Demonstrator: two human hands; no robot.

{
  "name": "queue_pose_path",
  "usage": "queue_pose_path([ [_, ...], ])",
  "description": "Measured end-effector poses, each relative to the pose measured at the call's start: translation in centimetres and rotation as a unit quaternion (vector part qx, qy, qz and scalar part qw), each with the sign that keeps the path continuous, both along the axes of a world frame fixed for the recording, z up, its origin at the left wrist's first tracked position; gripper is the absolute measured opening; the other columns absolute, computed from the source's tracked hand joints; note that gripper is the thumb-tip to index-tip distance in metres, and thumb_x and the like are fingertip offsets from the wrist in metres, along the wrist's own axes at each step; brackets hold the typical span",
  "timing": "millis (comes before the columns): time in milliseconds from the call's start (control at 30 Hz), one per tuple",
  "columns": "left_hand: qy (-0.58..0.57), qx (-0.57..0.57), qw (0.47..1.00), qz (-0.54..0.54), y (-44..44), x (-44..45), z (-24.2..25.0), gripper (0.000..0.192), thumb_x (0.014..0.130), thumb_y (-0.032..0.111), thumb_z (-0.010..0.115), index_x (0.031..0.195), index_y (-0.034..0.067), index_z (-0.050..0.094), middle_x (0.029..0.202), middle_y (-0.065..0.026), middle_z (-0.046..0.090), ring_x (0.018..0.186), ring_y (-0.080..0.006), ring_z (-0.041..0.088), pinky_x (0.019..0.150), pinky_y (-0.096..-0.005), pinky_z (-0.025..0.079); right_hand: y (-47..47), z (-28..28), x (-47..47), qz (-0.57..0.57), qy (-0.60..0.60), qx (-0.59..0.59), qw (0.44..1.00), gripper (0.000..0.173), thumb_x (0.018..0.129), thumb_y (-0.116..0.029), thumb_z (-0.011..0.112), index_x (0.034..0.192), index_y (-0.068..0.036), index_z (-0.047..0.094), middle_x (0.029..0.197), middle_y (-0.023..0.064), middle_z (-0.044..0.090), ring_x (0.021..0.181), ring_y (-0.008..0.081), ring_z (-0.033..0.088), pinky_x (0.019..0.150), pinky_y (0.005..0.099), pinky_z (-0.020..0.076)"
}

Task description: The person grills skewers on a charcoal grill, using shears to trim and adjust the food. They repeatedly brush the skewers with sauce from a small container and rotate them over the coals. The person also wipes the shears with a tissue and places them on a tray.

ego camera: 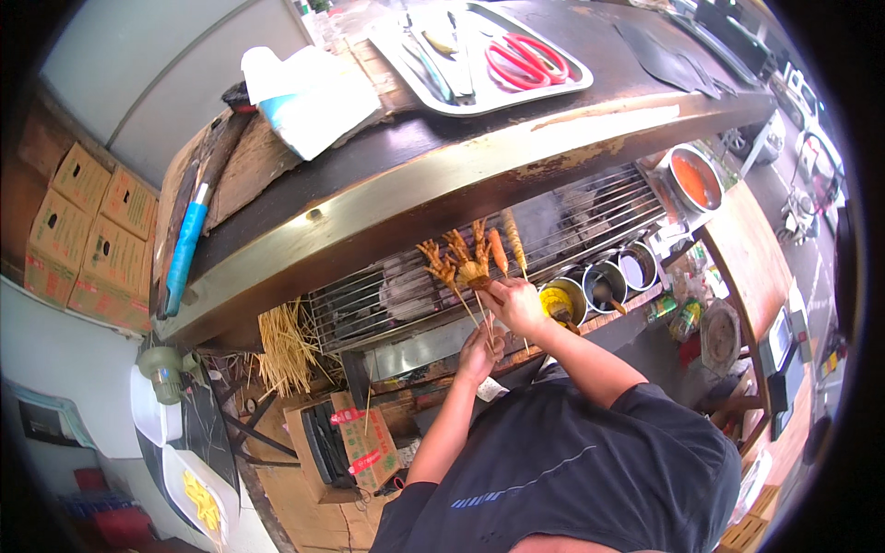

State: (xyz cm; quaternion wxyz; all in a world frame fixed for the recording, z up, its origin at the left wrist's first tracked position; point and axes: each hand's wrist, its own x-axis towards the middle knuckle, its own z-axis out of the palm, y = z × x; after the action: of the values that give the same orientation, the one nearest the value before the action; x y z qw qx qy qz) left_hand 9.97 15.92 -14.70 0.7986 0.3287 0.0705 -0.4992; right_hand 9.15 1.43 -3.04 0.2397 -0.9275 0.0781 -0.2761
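Note:
My left hand [480, 354] grips the lower ends of thin wooden skewers near the front edge of a charcoal grill [339, 339]. What look like browned chicken feet [437, 266] are threaded on the skewers, over the grate. In my right hand [517, 304] is a basting brush [473, 274], its bristles against the chicken feet; my fingers hide most of its handle. Just right of these, a skewered sausage [498, 250] and a pale spiral-cut skewer [511, 238] lie on the grate.
Beside my right forearm stand metal pots, one with yellow sauce [556, 304], another with a brush [603, 285]. A bowl of red sauce [693, 181] is at the grill's right end. Above, a ledge bears a tray [442, 104] with red-handled scissors [529, 62]. Bamboo skewers [287, 352] lie left.

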Motion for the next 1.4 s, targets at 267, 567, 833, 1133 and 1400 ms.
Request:
queue_pose_path([
  [267,-0.044,0.051,0.997,-0.034,-0.6,0.1,0.3,0.025,0.102,0.031,0.045,0.118,0.015,0.055,0.066,0.0066,0.033,0.051,-0.0046,0.025,0.043,-0.0200,0.021,-7.2,0.8,6.2,-0.165,-0.018,0.159,0.973,0.032,0.086,-0.029,0.065,0.072,-0.001,0.062,0.062,0.0205,0.058,0.060,0.0389,0.060,0.055,0.0437,0.0473],
  [567,-0.064,0.136,0.989,-0.006,-1.8,-0.3,0.2,0.019,0.104,0.028,0.041,0.111,0.012,0.049,0.065,0.0047,0.035,0.045,-0.0036,0.026,0.037,-0.0206,0.020,-10.0,-0.2,11.8,-0.053,0.184,-0.019,0.981,0.033,0.082,-0.039,0.059,0.083,-0.008,0.073,0.085,0.0153,0.069,0.087,0.0327,0.067,0.077,0.0447,0.0535],
  [833,-0.068,0.155,0.986,0.002,-2.2,-0.4,0.8,0.018,0.103,0.028,0.041,0.106,0.012,0.049,0.064,0.0046,0.034,0.047,-0.0050,0.026,0.040,-0.0214,0.021,-9.1,0.5,11.6,-0.118,0.139,0.028,0.983,0.032,0.082,-0.039,0.060,0.085,-0.009,0.072,0.076,0.0166,0.067,0.073,0.0352,0.066,0.067,0.0456,0.0537],
  [1133,-0.022,0.108,0.994,-0.004,-2.8,-0.2,1.9,0.021,0.104,0.025,0.040,0.106,0.009,0.053,0.061,0.0048,0.032,0.047,-0.0060,0.025,0.040,-0.0227,0.018,-3.4,-0.4,3.8,-0.124,-0.045,0.041,0.990,0.029,0.083,-0.027,0.069,0.065,-0.007,0.059,0.057,0.0118,0.058,0.054,0.0322,0.059,0.054,0.0433,0.0477],
  [1400,0.002,0.140,0.990,0.019,-3.6,-0.6,1.8,0.017,0.103,0.024,0.042,0.093,0.012,0.048,0.064,0.0037,0.037,0.045,-0.0056,0.029,0.038,-0.0218,0.021,-1.1,-1.2,-2.6,-0.017,-0.032,-0.026,0.999,0.018,0.076,-0.023,0.073,0.070,-0.010,0.061,0.060,0.0060,0.056,0.059,0.0248,0.059,0.062,0.0369,0.0467],
])
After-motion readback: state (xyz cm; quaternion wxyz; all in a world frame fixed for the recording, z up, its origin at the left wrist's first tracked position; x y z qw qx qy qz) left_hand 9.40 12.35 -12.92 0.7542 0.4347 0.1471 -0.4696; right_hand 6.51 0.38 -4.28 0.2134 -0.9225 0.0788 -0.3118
